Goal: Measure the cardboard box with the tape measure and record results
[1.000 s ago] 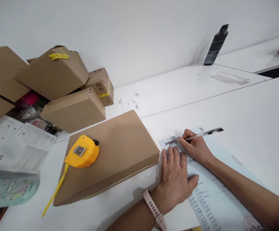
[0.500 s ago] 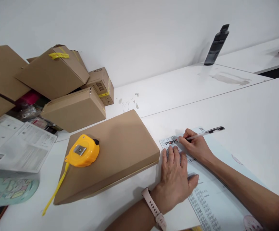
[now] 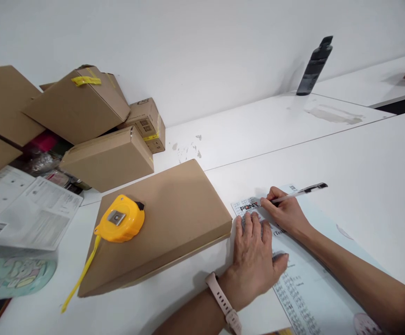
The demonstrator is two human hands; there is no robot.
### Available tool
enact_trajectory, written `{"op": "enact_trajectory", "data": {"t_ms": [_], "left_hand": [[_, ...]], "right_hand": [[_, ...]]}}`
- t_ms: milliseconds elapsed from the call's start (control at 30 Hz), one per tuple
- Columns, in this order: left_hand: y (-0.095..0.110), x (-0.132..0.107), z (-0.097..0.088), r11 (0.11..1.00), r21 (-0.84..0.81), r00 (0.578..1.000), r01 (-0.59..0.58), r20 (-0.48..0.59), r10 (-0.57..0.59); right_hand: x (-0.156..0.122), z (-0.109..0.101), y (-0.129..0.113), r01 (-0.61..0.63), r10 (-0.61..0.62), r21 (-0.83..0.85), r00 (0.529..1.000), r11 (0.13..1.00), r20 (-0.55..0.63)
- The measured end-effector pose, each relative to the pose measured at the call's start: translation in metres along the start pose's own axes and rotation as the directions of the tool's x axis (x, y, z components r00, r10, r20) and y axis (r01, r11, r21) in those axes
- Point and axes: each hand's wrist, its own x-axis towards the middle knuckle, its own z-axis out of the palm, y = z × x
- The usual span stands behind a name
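Note:
My right hand pinches a clear pen with a black cap, its tip on the top of a printed sheet that lies on the white table. Flat on the same sheet rests my left hand, fingers stretched out, a pink watch strap on its wrist. Just left of the sheet lies a flat brown cardboard box, and a yellow tape measure sits on it with its tape hanging off the front edge.
Several cardboard boxes are piled at the back left against the wall. Printed leaflets and a pale green packet lie at the left edge. A black bottle leans on the wall at the back right.
The pen and my right hand have shifted very slightly to the right along the sheet's top. My left hand has stayed in place.

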Motion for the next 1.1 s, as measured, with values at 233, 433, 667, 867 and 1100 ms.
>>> {"op": "enact_trajectory", "data": {"t_ms": [233, 433, 667, 867, 1100], "left_hand": [[-0.001, 0.0, 0.002, 1.0, 0.005, 1.0, -0.006, -0.027, 0.006], [0.0, -0.001, 0.002, 1.0, 0.01, 0.999, -0.009, -0.033, 0.01], [-0.001, 0.0, -0.001, 1.0, -0.002, 1.0, -0.004, -0.011, 0.004], [0.0, 0.0, 0.0, 1.0, 0.003, 1.0, -0.004, -0.027, 0.004], [0.001, -0.001, 0.005, 1.0, -0.025, 0.997, 0.006, -0.076, -0.008]], "right_hand": [[0.001, 0.0, 0.001, 0.003, -0.003, 0.001, 1.0, 1.0, 0.027], [0.001, -0.001, -0.001, 0.015, -0.015, -0.009, 1.0, 1.0, 0.008], [0.001, -0.001, -0.004, 0.031, -0.031, -0.008, 0.999, 1.0, 0.015], [0.005, -0.006, 0.004, 0.1, -0.107, -0.107, 0.992, 0.989, -0.062], [0.023, -0.026, 0.015, 0.394, -0.375, -0.378, 0.918, 0.837, 0.127]]}}
